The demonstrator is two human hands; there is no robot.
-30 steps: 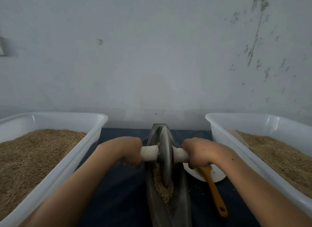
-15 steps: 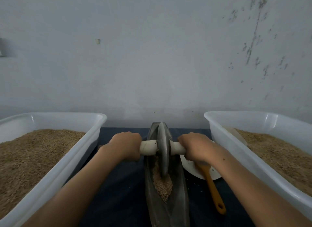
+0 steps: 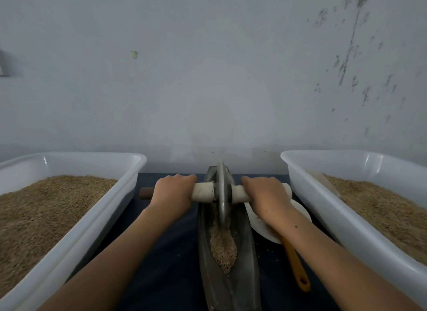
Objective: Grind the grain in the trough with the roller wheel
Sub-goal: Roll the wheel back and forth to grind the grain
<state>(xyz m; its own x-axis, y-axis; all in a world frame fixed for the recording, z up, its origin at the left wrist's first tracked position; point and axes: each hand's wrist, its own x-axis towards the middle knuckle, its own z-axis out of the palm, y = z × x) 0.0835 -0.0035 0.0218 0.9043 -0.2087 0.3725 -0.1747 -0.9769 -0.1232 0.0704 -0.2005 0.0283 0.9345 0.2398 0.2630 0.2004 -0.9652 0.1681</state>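
Observation:
A narrow grey boat-shaped trough (image 3: pixel 248 246) runs away from me down the middle of the dark cloth. Crushed tan grain (image 3: pixel 223 248) lies in its groove near the middle. The grey metal roller wheel (image 3: pixel 221 195) stands upright at the trough's far end, on a pale axle handle (image 3: pixel 203 192). My left hand (image 3: pixel 174 194) grips the axle left of the wheel; its brown tip (image 3: pixel 145 192) sticks out past the hand. My right hand (image 3: pixel 265 195) grips the axle on the right side.
A white plastic tub (image 3: pixel 111 209) full of grain stands at the left, another white tub (image 3: pixel 307 195) with grain at the right. A white scoop with an orange handle (image 3: pixel 295 269) lies between the trough and the right tub. A grey wall rises close behind.
Both hands have pushed the wheel away from me along the trough, from its middle to its far end. More of the grain now lies uncovered behind the wheel.

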